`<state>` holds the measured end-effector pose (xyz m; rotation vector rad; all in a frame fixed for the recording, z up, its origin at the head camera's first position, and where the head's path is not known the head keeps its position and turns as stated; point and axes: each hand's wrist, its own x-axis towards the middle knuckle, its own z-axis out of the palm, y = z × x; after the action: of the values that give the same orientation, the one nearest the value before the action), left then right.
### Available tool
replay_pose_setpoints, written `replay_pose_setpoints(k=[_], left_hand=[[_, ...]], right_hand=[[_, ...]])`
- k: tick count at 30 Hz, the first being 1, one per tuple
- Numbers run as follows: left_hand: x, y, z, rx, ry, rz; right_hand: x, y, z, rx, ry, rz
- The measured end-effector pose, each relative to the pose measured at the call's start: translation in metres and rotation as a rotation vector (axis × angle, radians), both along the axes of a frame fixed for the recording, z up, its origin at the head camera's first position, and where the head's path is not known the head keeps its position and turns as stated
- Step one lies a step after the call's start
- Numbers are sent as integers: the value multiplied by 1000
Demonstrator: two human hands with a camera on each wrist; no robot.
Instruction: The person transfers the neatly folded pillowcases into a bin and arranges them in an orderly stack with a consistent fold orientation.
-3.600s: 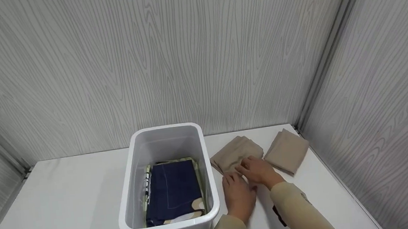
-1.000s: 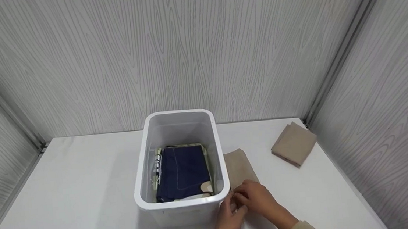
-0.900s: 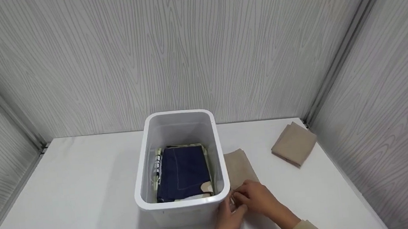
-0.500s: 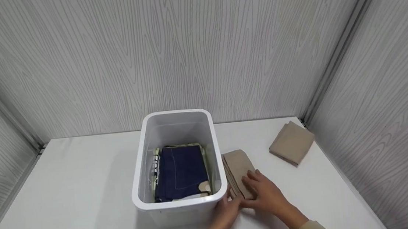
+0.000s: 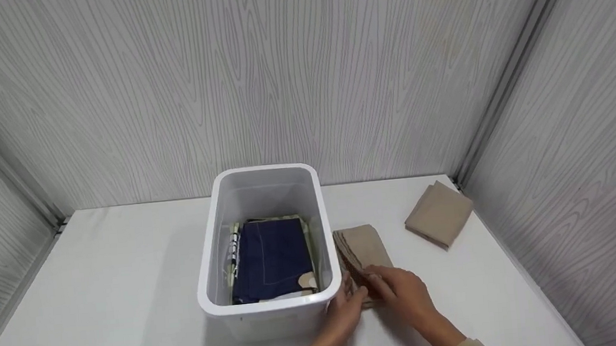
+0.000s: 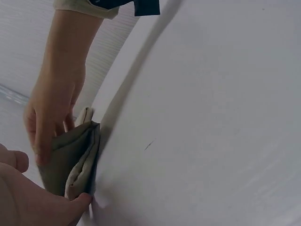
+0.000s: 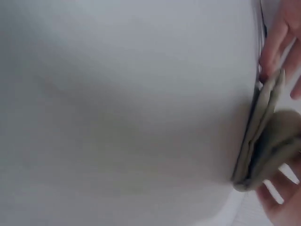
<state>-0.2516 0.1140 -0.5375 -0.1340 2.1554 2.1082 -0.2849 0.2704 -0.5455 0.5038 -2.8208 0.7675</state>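
Bin (image 5: 272,305): white, open-topped, set on the tabletop (image 5: 118,301) left of your hands.
Striped edge (image 5: 233,257): fabric with dark and light bars, along the bin's left inner side.
Navy cloth (image 5: 274,259): folded, lying uppermost in the bin.
Left hand (image 5: 343,312): at the near left corner of the near cloth (image 5: 370,243), close by the bin's right side, thumb against the layers. Cannot tell whether this grip pinches or only steadies.
Near cloth: beige, on the tabletop just right of the bin, folded in several layers; left edge gapes, upper layer (image 7: 269,165) raised over a shadowed pocket.
Fold: looks like the step in hand, you working the layers at that open edge; bundle not squared yet.
Right hand (image 5: 405,293): fingers curled on the raised layer, so this grip has hold of cloth.
Upper layer: next move seems to call for laying it down, edges lined up, your left hand keeping the base from creeping. Loose layers could slide apart if picked up now.
Far cloth (image 5: 440,214): beige, folded, well apart to the right; neither of your hands on it.
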Motion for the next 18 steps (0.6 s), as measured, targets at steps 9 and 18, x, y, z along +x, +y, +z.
replay_pose_setpoints(k=[9,18], left_hand=[[1,-4,-3,-81,80,31],[-2,1,-2,-69,82,98]], right_hand=[[11,-10,-6,223,1,253],[6,-10,0,219,-351,231]])
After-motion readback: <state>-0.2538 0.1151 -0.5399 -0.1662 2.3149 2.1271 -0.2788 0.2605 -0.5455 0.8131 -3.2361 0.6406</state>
